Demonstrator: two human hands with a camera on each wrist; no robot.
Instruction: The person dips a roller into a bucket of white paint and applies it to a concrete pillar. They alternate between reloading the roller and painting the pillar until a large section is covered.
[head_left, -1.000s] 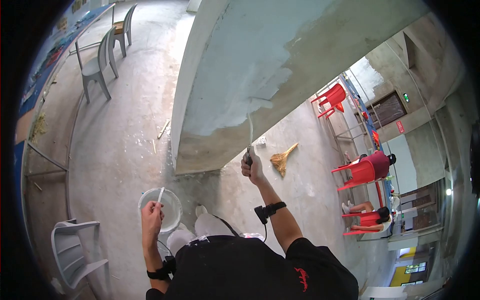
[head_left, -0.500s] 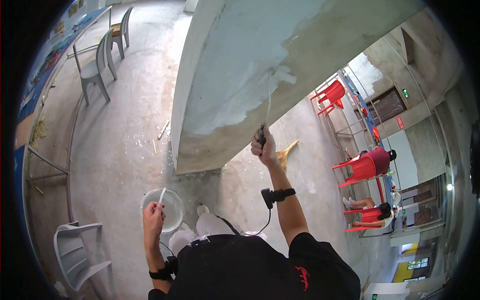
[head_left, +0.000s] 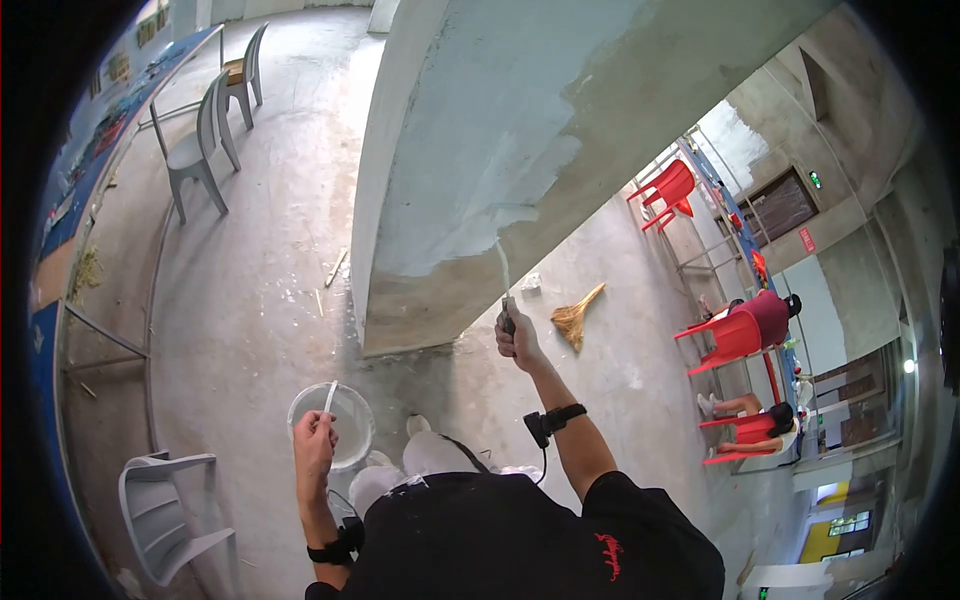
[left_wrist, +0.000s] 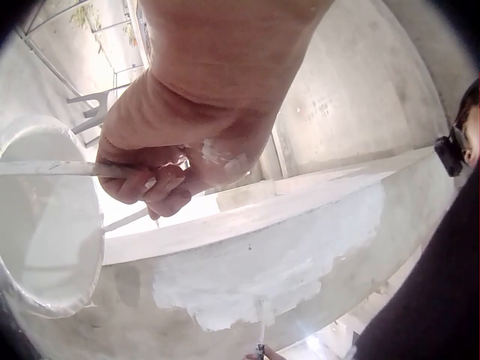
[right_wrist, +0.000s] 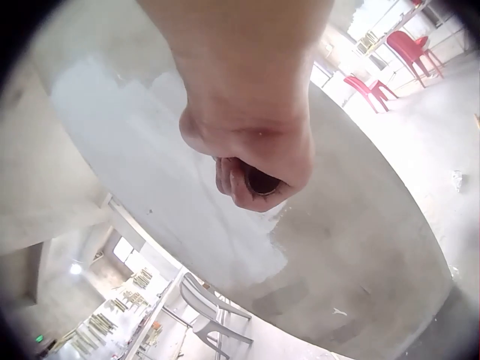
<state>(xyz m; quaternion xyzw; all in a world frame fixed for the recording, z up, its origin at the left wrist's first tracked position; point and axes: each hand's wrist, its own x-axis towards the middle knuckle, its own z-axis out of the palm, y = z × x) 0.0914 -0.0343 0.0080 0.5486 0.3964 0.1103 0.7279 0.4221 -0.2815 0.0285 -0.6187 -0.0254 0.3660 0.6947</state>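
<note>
My right hand grips the dark handle of a paint roller, whose pale frame reaches up to a large concrete wall. The roller's head lies against the wall, hard to make out over the pale paint patch with its ragged edge. Low on the left, my left hand holds the white strip-like handle of a round white bucket. Pale paint shows inside the bucket. White smears mark the heel of that hand.
A straw broom lies on the floor right of the wall. Grey chairs and a blue-topped table line the left side. Over on the right, two people sit on red chairs by another table. Thin sticks lie on the floor.
My right hand moved the roller up and right across the wall, then back down and left. My left hand kept its hold on the bucket handle.
</note>
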